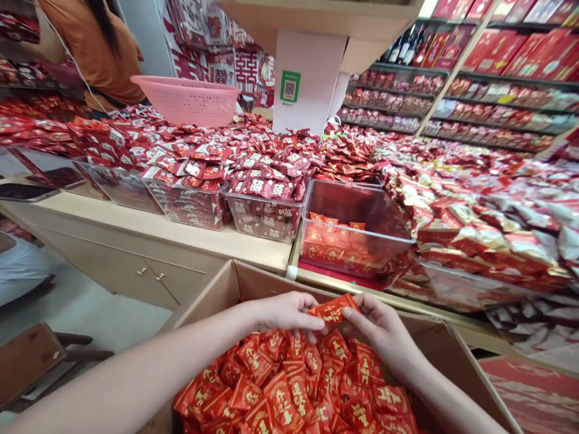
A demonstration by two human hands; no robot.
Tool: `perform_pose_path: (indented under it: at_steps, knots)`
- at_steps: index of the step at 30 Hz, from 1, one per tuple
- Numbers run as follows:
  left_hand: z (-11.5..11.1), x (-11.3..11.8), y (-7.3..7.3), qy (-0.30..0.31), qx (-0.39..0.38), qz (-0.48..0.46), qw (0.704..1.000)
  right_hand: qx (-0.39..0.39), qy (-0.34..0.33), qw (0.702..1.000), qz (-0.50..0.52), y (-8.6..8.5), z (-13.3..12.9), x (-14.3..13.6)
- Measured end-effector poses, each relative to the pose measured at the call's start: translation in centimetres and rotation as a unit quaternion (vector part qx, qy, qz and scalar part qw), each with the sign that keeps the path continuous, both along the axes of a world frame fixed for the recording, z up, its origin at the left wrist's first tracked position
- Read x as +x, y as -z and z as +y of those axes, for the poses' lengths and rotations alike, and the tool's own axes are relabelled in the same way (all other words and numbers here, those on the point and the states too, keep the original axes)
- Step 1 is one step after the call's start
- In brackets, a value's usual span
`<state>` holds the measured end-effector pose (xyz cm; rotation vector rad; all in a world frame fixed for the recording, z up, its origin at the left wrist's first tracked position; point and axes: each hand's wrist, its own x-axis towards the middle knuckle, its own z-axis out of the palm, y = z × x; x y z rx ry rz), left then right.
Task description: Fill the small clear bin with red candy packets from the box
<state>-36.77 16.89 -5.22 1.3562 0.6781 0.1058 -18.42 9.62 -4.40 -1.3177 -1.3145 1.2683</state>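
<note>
Between my two hands is a red candy packet (pixel 333 310) with gold lettering, held level above an open cardboard box (pixel 212 293). The fingers of my left hand (pixel 294 312) pinch its left end. At its right end, my right hand (pixel 377 319) grips it with the thumb on top. Below, loose red packets (pixel 289 395) of the same look fill the box. Just beyond my hands stands a clear plastic bin (pixel 357 241), partly filled with similar red packets in rows.
Several clear bins (pixel 266 211) heaped with red wrapped packets line the counter (pixel 181 232). A pink basket (pixel 190 99) rests on the heaps. At upper left stands a person in an orange top (pixel 102 54). A wooden stool (pixel 29 361) is at lower left; stocked shelves (pixel 452 72) rise behind.
</note>
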Motion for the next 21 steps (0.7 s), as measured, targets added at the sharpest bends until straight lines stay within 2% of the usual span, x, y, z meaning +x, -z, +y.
perform_pose_path:
  at_steps: [2,3,6,8,10,12,15,18,21]
  knots:
    - [0.1,-0.4,0.1,0.042,0.026,0.051,0.997,0.106,0.031,0.985,-0.133,-3.1,-0.3,0.5]
    - [0.2,-0.5,0.3,0.052,0.041,0.074,0.995,0.167,0.055,0.964,-0.201,-5.1,-0.2,0.8]
    - [0.2,-0.8,0.7,0.062,0.079,0.115,0.988,0.314,0.152,0.862,-0.369,-11.7,1.3,1.7]
    - [0.2,-0.9,0.8,0.075,0.106,0.132,0.983,0.325,0.194,0.799,-0.468,-15.4,3.9,2.0]
    - [0.2,-1.0,0.8,0.094,0.149,0.155,0.972,0.264,0.185,0.753,-0.574,-17.6,7.5,1.9]
    - [0.2,-1.1,0.7,0.122,0.202,0.189,0.953,0.160,0.118,0.733,-0.651,-18.0,11.5,1.7]
    - [0.2,-1.2,0.6,0.170,0.267,0.229,0.921,0.030,0.040,0.747,-0.663,-16.1,16.3,1.3]
    - [0.2,-1.4,0.5,0.208,0.312,0.251,0.892,-0.032,0.017,0.775,-0.631,-13.3,18.8,1.0]
    - [0.4,-1.5,0.4,0.239,0.336,0.275,0.869,-0.067,0.007,0.805,-0.590,-11.0,19.6,1.2]
